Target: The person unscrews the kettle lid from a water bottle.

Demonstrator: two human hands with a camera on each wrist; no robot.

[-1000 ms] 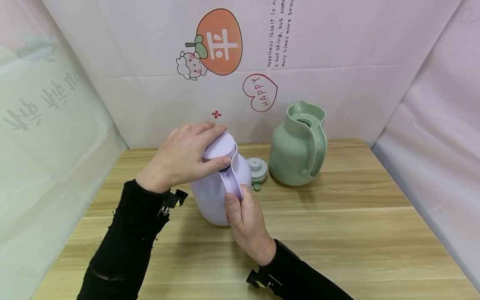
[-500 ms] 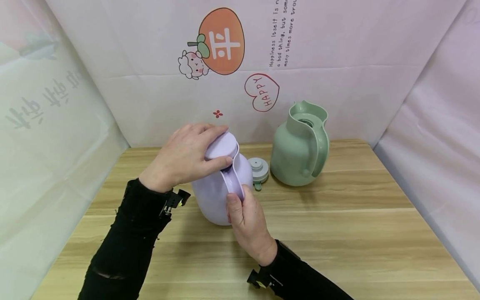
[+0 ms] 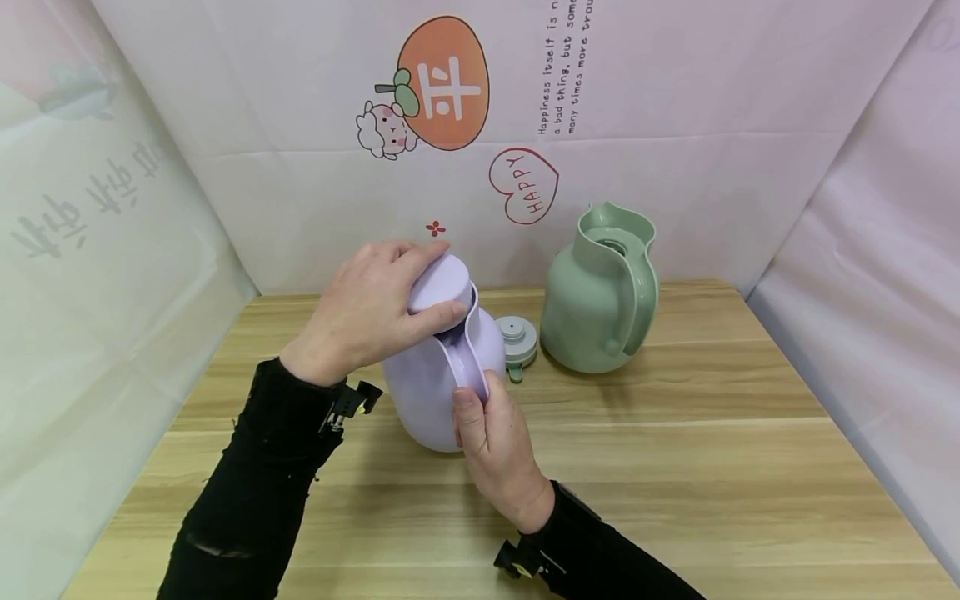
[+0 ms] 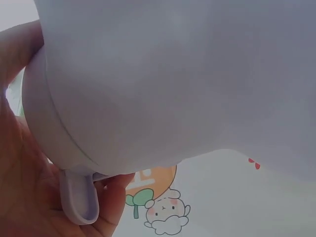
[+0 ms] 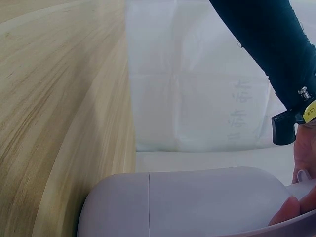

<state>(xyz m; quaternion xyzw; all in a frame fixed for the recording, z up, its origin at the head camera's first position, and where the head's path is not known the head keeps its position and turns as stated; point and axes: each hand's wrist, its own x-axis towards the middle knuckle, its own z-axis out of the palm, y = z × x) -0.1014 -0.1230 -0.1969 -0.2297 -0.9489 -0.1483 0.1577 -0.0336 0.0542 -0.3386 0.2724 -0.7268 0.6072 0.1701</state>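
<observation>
A lilac thermos jug [image 3: 420, 400] stands on the wooden table with its handle toward me. My left hand [image 3: 367, 308] holds the round lilac lid [image 3: 441, 279] at the jug's mouth, thumb on the near side and fingers over the far side. The lid sits raised and slightly tilted, a dark gap showing beneath it by the handle. In the left wrist view a small lilac tab [image 4: 80, 200] sticks out by the palm. My right hand [image 3: 501, 454] grips the jug's handle [image 3: 467, 367], thumb on top. The right wrist view shows the jug's side along the table.
A green thermos jug [image 3: 588, 308] with its mouth uncovered stands at the back right. Between the two jugs lies a grey stopper lid [image 3: 516, 337] with a green tab, partly behind the lilac jug. Printed white cloth [image 3: 300, 208] walls the table [image 3: 675, 467] at the back and sides.
The lilac lid has risen slightly and turned in my left hand, widening the gap at the jug's mouth. My right hand keeps its grip on the handle, and the jug stays put.
</observation>
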